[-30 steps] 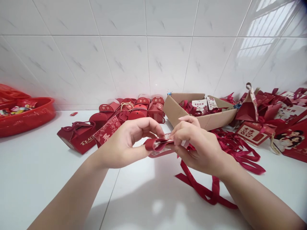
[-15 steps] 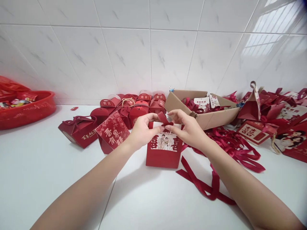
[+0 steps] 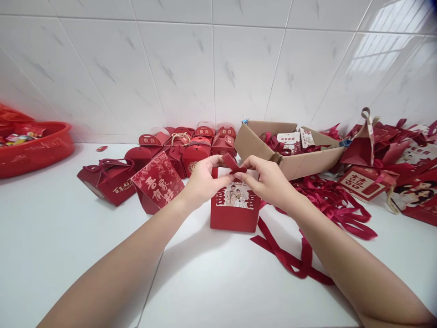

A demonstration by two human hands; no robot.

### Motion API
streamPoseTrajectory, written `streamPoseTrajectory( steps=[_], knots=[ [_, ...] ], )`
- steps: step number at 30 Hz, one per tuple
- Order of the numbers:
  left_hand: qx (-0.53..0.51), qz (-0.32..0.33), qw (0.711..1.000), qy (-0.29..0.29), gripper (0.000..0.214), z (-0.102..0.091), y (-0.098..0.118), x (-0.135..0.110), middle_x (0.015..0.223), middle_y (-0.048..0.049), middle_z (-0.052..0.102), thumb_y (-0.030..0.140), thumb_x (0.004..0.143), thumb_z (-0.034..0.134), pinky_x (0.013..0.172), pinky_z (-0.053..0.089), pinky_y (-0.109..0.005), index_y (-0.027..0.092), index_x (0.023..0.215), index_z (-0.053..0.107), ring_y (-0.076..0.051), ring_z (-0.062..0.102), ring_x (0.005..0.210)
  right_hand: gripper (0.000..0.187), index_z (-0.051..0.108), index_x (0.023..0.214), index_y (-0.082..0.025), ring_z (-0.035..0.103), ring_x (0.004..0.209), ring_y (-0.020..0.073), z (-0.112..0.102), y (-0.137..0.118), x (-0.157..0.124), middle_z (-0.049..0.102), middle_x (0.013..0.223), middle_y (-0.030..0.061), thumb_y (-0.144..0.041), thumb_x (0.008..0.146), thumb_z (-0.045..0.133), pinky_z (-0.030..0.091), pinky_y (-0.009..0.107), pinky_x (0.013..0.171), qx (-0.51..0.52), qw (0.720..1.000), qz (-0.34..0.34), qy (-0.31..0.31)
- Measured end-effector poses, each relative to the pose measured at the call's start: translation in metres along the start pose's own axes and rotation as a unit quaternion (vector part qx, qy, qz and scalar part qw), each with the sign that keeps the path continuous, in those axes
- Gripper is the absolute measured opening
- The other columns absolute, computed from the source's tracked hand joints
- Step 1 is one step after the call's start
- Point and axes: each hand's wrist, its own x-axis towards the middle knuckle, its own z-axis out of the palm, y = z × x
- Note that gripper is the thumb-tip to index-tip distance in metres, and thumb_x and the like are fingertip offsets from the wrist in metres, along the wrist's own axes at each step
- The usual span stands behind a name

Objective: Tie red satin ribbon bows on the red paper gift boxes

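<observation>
Grip: while the left hand (image 3: 203, 182) pinches the red box (image 3: 234, 221) near its top, the right hand (image 3: 268, 182) pinches it opposite, thumbs nearly meeting.
Red box: upright beneath them.
Ribbons (image 3: 327, 202): rightward, on the desk (image 3: 211, 282).
Carton (image 3: 303, 162): farther back.

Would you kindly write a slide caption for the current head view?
Left hand and right hand hold the top of a couple-printed red box near loose red ribbon.
</observation>
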Motion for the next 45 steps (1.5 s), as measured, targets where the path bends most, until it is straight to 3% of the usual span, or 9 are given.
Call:
streamPoseTrajectory(
  steps=[11,22,31,36,45],
  knots=[
    [0.020,0.000,1.000,0.001,0.028,0.001,0.004,-0.001,0.101,-0.0089,0.066,0.019,0.070,0.068,0.084,0.050,-0.034,0.013,0.096,0.061,-0.022,0.062,0.095,0.019,0.039,0.071,-0.020,0.043,0.057,0.0116,0.002,0.003,0.001,0.050,0.063,-0.0020,-0.026,0.080,0.055,0.033,0.024,0.052,-0.018,1.000,-0.021,0.003],
    [0.044,-0.008,0.999,0.013,0.020,0.000,0.005,-0.002,0.084,-0.0033,0.065,0.017,0.066,0.068,0.079,0.049,-0.032,0.014,0.084,0.059,-0.018,0.062,0.082,0.015,0.041,0.073,-0.019,0.045,0.057,0.0121,0.001,0.003,-0.001,0.051,0.066,-0.0008,-0.026,0.081,0.052,0.033,0.025,0.053,-0.021,0.999,-0.032,-0.008],
    [0.049,0.004,0.999,-0.015,0.021,-0.002,0.007,0.000,0.099,-0.0068,0.066,0.016,0.070,0.066,0.088,0.047,-0.036,0.014,0.090,0.060,-0.021,0.060,0.098,0.016,0.040,0.072,-0.020,0.044,0.058,0.0120,0.002,0.004,0.000,0.051,0.066,-0.0011,-0.026,0.080,0.052,0.033,0.025,0.053,-0.013,0.999,-0.040,-0.008],
    [0.038,0.003,0.999,-0.030,0.021,-0.004,0.008,0.000,0.097,-0.0053,0.066,0.014,0.069,0.067,0.086,0.049,-0.034,0.015,0.089,0.058,-0.021,0.062,0.096,0.021,0.035,0.069,-0.020,0.038,0.054,0.0104,0.002,0.004,-0.001,0.044,0.060,-0.0036,-0.025,0.080,0.052,0.029,0.024,0.051,-0.011,0.999,-0.043,-0.006],
    [0.073,0.009,0.997,0.024,0.029,0.000,0.011,-0.004,0.099,-0.0072,0.063,0.014,0.069,0.066,0.085,0.049,-0.034,0.015,0.094,0.052,-0.021,0.060,0.099,0.019,0.036,0.069,-0.020,0.042,0.056,0.0112,0.002,-0.002,-0.001,0.048,0.064,-0.0020,-0.022,0.080,0.051,0.031,0.024,0.052,-0.023,0.999,-0.044,-0.009]
  ],
)
